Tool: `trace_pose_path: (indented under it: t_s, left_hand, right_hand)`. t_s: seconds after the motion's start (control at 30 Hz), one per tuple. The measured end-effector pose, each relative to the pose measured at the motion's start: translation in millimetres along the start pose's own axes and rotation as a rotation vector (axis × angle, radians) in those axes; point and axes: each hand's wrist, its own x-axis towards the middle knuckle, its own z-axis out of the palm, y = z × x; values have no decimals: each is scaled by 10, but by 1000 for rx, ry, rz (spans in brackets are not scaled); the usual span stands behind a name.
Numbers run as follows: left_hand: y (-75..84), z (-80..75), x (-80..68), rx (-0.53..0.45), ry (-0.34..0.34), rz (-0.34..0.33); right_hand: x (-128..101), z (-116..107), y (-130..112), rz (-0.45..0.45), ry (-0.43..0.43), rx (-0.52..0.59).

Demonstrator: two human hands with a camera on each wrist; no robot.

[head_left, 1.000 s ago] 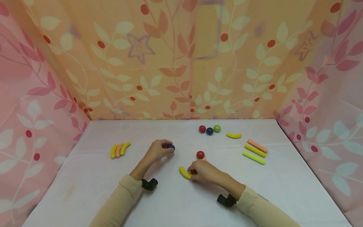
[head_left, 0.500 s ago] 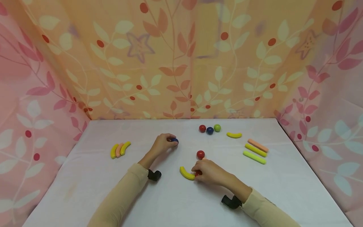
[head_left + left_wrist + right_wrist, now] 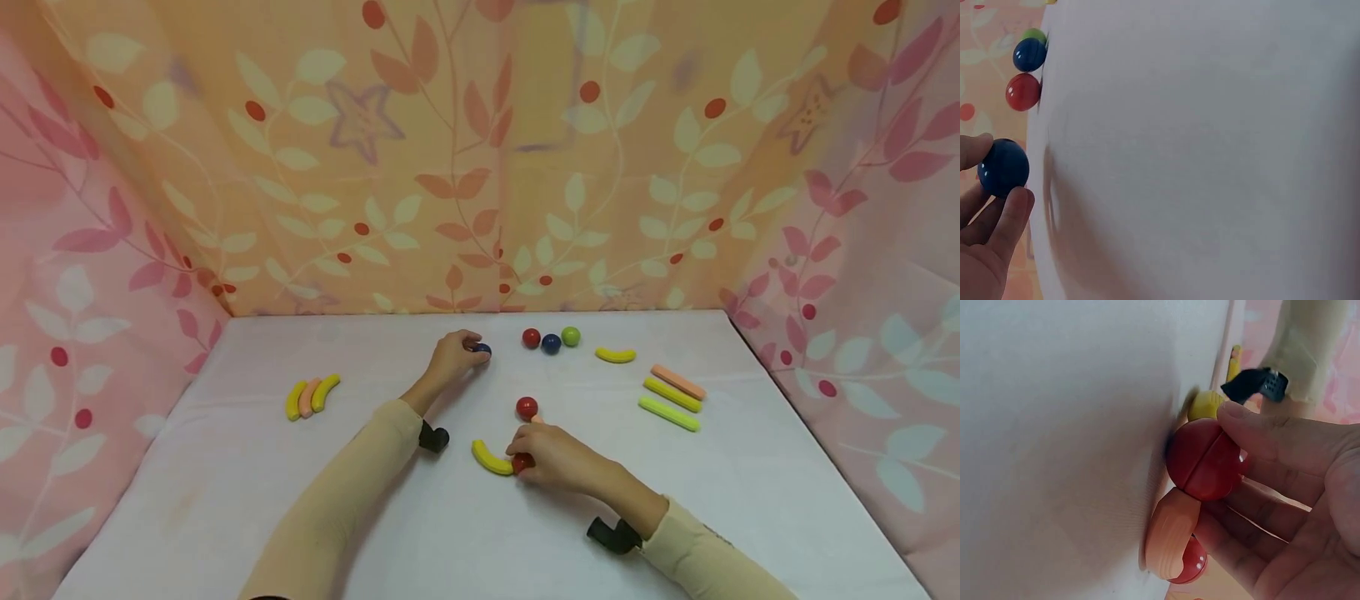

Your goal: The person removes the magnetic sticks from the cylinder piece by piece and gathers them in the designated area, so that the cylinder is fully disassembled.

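Observation:
In the head view my left hand (image 3: 452,358) holds a glossy blue ball (image 3: 483,351) near the back of the table. Thumb and fingertips pinch that ball at its sides in the left wrist view. My right hand (image 3: 558,460), at the table's middle, grips a red ball (image 3: 1205,459) between thumb and fingers. This ball sits right at the end of a yellow banana-shaped piece (image 3: 491,459). On its other side an orange curved piece (image 3: 1172,532) meets it, mostly hidden by the hand in the head view. Beyond the orange piece lies a second red ball (image 3: 527,407).
Right of the left hand, a red ball (image 3: 531,337), a blue ball (image 3: 551,343) and a green ball (image 3: 571,337) are grouped. Nearby lie a yellow curved piece (image 3: 615,356) and three straight sticks (image 3: 672,395). Three curved pieces (image 3: 305,398) lie at the left.
My left hand has carried the blue ball away from me and to the right, toward the grouped balls. The right hand shifted slightly right, uncovering its red ball, then stayed almost still.

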Motion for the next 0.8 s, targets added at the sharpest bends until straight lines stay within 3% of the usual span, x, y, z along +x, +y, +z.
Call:
trace_pose_path:
  t_s: [0.33, 0.6, 0.8]
  left_hand:
    - [107, 177, 133, 48, 35, 32]
    - [174, 288, 156, 42, 18, -15]
    - [214, 317, 156, 129, 17, 41]
  right_hand:
    - [1, 15, 18, -49, 18, -35]
    - [2, 38, 29, -54, 21, -28]
    - [0, 39, 37, -65, 33, -34]
